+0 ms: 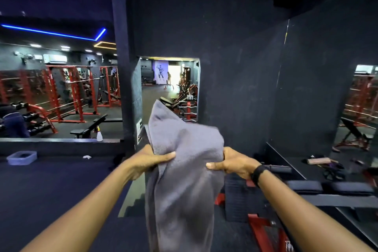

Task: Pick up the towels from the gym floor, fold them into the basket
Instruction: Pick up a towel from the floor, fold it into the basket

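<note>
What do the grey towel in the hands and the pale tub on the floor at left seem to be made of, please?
The grey towel looks like soft terry cotton, matte: its nap is fuzzy and it drapes in loose folds. The pale tub looks like translucent plastic with a slight sheen: something dark inside shows through its rounded walls, though it is too far off to be sure.

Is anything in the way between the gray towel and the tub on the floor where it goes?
Nothing visible blocks it. Both the left hand and right hand hold the gray towel up in the air. Only open dark floor lies between it and the pale tub far to the left, if that is the basket.
</note>
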A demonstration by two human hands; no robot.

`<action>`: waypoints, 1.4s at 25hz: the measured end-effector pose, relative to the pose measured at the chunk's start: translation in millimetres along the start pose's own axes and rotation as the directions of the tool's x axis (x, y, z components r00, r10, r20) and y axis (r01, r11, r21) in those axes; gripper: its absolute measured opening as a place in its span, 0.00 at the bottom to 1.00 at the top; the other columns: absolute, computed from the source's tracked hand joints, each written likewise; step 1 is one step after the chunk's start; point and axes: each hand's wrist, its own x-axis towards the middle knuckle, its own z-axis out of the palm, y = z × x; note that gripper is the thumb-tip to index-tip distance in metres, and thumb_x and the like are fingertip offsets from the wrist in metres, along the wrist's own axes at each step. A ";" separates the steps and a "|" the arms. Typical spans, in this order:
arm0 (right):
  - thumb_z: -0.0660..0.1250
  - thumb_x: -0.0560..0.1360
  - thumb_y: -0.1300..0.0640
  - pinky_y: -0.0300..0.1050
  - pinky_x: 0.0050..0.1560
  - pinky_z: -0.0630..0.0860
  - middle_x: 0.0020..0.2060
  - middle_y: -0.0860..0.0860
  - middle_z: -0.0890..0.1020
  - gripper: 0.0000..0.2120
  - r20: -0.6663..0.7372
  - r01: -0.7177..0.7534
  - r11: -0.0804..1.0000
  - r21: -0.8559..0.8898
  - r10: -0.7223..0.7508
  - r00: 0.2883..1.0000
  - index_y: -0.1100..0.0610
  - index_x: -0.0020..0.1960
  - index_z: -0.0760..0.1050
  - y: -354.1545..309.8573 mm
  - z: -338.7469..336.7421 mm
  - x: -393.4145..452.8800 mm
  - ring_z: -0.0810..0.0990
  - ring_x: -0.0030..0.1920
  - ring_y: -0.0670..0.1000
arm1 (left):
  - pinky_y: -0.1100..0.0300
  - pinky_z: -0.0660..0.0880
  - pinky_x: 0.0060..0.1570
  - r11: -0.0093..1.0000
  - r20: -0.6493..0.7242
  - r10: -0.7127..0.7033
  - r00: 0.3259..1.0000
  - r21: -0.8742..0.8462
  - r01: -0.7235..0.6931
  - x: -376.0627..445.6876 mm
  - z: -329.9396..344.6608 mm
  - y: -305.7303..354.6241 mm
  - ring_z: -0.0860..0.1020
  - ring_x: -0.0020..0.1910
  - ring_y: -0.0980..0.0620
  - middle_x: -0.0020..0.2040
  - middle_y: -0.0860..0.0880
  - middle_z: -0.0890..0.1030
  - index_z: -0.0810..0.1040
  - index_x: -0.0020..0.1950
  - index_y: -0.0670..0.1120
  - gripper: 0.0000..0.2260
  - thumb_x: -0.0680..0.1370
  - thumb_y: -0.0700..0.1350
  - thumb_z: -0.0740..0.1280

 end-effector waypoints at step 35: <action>0.68 0.75 0.61 0.46 0.54 0.80 0.58 0.57 0.81 0.17 -0.031 0.133 0.970 0.205 -0.130 0.991 0.61 0.64 0.75 -35.7 -14.0 -14.7 0.81 0.58 0.54 | 0.55 0.76 0.52 0.998 0.087 -0.034 0.996 0.049 0.030 3.5 2.4 5.5 0.82 0.50 0.53 0.50 0.52 0.85 0.80 0.56 0.49 0.30 0.57 0.58 0.80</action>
